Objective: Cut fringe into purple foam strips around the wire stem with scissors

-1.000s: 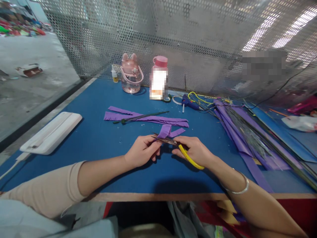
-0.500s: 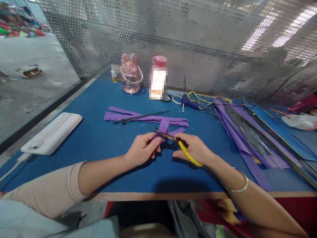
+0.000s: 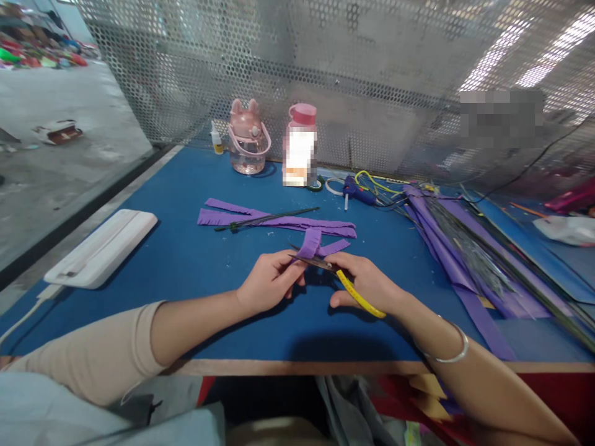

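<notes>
My left hand [image 3: 272, 280] pinches a purple crepe-paper strip [image 3: 310, 240] near the front middle of the table. In my right hand [image 3: 367, 284] is a pair of scissors [image 3: 354, 293] with yellow handles, the fingers round the grips. Its dark blades stand apart at the strip, just beside my left fingertips. The strip's far end trails onto the table behind my hands. Beyond it lie more purple strips [image 3: 279, 222] with cut edges, crossed by thin dark green stems [image 3: 267, 218].
At the back stand a pink clear jug [image 3: 247, 139], a pink-capped bottle [image 3: 303, 114] and a small glue bottle [image 3: 216, 139]. A blue glue gun [image 3: 357, 191] lies right of them. Purple sheets [image 3: 446, 248] and long stems fill the right side. A white power strip [image 3: 102, 248] sits left.
The scissor blades have shifted slightly against the strip, and the held strip has turned a little. Both hands stay in nearly the same place; the whole view has moved slightly.
</notes>
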Available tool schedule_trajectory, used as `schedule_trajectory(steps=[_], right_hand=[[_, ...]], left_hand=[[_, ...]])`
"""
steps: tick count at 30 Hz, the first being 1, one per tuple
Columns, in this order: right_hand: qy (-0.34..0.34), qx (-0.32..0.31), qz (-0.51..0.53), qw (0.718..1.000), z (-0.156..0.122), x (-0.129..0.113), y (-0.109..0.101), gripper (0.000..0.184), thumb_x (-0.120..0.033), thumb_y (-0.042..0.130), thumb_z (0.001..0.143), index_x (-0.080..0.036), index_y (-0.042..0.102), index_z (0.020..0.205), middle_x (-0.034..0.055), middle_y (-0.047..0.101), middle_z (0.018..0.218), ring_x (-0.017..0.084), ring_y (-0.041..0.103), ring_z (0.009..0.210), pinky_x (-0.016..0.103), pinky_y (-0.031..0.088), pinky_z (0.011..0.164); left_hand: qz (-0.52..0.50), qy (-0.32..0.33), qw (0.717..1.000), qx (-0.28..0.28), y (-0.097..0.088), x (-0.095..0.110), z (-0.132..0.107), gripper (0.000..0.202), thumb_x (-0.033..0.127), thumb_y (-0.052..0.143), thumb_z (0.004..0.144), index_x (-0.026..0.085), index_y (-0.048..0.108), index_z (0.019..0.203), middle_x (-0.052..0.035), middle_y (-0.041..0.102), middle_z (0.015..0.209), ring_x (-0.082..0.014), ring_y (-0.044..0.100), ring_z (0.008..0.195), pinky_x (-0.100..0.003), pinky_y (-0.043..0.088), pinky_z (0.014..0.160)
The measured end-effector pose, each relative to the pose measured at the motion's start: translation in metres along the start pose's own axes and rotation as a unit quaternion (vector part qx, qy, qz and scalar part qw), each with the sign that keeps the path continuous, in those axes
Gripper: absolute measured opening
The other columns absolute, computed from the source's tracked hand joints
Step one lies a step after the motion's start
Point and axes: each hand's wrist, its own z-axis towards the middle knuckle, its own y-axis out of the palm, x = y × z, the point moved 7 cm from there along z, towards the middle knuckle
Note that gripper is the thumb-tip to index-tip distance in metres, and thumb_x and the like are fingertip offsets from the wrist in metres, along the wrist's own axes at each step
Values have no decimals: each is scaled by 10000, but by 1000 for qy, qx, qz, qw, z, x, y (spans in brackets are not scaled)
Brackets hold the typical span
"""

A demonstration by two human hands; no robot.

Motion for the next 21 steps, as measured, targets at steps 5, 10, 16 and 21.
schedule_trajectory(steps=[5,10,16,21], right_hand=[[1,11,13,1000,2,-3,-1,585,-696,612,759,-160,660,988,48,670,795,156,558,656,251,440,604],[24,28,2,999,1,-2,-1,325,-480,637,844,-168,667,927,7,617,695,109,464,568,213,380,532],[20,41,9,999,1,-2,1,159,-303,555,876,-185,658,905,14,639,733,115,513,602,214,412,575],[25,50,-4,998,2,1,-2,114,-262,543,867,-195,635,859,-11,599,667,106,486,556,213,397,540]], left_hand=[[13,1,1000,1,-1,1,-1,364,358,469,938,135,591,677,8,594,633,-34,493,398,-156,377,408],[26,-2,1000,9,-3,2,-1,360,343,468,938,132,604,681,6,608,600,-36,501,398,-147,383,418],[-19,-32,999,-2,2,-2,-1,349,421,463,943,127,621,840,-32,685,737,-41,523,391,-152,400,392],[-28,-16,999,11,-1,-1,1,348,460,509,919,133,613,867,-26,670,772,-45,560,432,-151,430,425]])
